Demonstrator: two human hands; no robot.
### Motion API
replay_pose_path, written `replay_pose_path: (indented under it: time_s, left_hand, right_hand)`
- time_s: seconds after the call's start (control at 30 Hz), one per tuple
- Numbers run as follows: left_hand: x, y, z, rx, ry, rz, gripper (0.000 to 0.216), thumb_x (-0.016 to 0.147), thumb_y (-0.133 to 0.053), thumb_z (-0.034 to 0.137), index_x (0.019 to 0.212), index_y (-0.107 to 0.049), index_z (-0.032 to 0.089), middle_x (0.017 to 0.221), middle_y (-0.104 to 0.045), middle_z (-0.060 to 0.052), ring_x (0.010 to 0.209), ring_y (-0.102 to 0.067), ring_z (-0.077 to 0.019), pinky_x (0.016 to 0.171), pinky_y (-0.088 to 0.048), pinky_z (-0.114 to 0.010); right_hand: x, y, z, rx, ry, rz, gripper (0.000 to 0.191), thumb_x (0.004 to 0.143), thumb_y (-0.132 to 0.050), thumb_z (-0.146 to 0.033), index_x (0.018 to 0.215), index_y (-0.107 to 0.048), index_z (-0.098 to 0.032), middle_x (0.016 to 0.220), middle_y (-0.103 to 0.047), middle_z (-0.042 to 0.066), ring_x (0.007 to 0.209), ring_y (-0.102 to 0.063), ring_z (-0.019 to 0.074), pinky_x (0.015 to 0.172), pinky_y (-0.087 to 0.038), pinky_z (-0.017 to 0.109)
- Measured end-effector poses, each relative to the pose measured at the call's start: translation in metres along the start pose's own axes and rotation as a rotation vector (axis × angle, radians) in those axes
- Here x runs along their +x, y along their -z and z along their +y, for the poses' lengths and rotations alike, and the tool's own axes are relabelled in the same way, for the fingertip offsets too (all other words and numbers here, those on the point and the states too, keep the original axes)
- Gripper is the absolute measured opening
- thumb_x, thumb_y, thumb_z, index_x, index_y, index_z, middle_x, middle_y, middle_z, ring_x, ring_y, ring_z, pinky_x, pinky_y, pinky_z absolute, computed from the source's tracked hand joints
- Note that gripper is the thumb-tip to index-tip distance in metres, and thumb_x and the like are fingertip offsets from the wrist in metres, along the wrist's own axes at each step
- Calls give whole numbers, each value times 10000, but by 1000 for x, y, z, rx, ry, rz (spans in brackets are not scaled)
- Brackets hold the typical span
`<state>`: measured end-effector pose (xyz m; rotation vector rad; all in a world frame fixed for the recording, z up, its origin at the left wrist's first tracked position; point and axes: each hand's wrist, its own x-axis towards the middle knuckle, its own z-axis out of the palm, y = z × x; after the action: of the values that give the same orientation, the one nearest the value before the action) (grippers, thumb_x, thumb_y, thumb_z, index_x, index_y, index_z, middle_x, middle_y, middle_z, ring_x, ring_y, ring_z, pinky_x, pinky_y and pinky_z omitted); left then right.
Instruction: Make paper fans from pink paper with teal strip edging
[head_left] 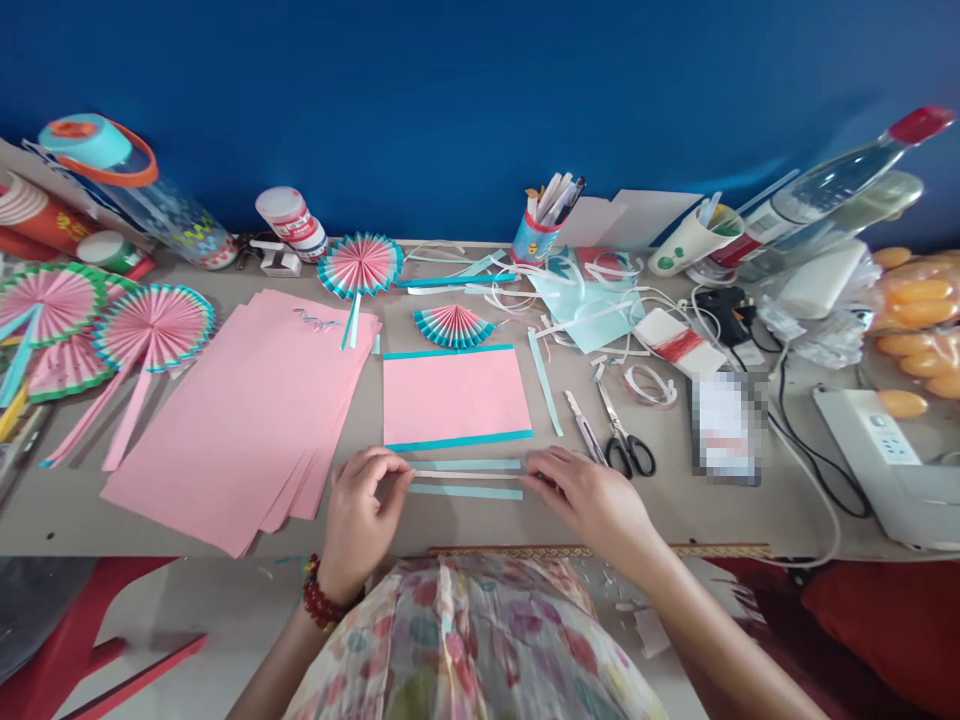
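Note:
Between my two hands stretches a thin cream-coloured strip (466,475), held level just over the table's front part. My left hand (365,500) pinches its left end between thumb and fingers, and my right hand (589,497) has closed fingers at the other end. Two light blue paper strips (466,492) lie parallel to it, one on either side. Beyond them rests a pink paper sheet (456,398) with blue bands along its long edges. A small folded paper fan (454,327) touches or nearly touches that sheet's far edge.
Left lies a stack of pink paper (240,420), with finished round fans (154,328) beside it. Scissors (624,440) and a utility knife (585,425) sit right of the sheet. Behind are a pen holder (536,240), paper scraps and a bottle (817,200). A power strip (885,450) with cables stands far right.

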<state>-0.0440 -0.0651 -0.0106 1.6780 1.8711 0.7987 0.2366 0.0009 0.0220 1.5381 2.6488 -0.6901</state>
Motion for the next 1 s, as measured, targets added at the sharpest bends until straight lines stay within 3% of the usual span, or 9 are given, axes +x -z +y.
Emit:
replay_pose_path:
  time_s: [0.27, 0.5, 0.8, 1.0]
  left_hand:
    - [5, 3, -1, -24, -9, -25, 161, 953, -541, 302, 835, -601, 211, 906, -657, -36, 920, -614, -203, 831, -460, -328]
    - [7, 9, -6, -57, 76, -5, 182, 942, -542, 339, 835, -602, 205, 917, -648, -51, 894, -617, -203, 618, -455, -254]
    - [12, 16, -5, -42, 48, -76, 155, 931, -542, 276, 820, -623, 206, 890, -665, -43, 872, -620, -198, 640, -469, -261]
    - [12, 10, -7, 34, 2, -39, 143, 923, -534, 244, 811, -613, 203, 868, -664, -36, 824, -621, -193, 707, -471, -292]
  right_hand:
    - [10, 7, -6, -82, 0, -44, 161, 943, -478, -194, 853, -609, -223, 887, -669, 15, 760, -636, 150, 551, -334, 249]
    - [14, 4, 0, -104, 31, -6, 206, 982, -473, -297, 901, -652, -236, 893, -700, 23, 792, -646, 167, 543, -318, 256]
    - [22, 4, -1, -172, -13, -76, 214, 976, -481, -298, 860, -654, -250, 845, -715, 2, 765, -642, 173, 528, -240, 281]
    - [23, 8, -5, -187, -35, -85, 219, 959, -489, -301, 830, -658, -251, 819, -719, 4, 736, -633, 171, 521, -208, 281]
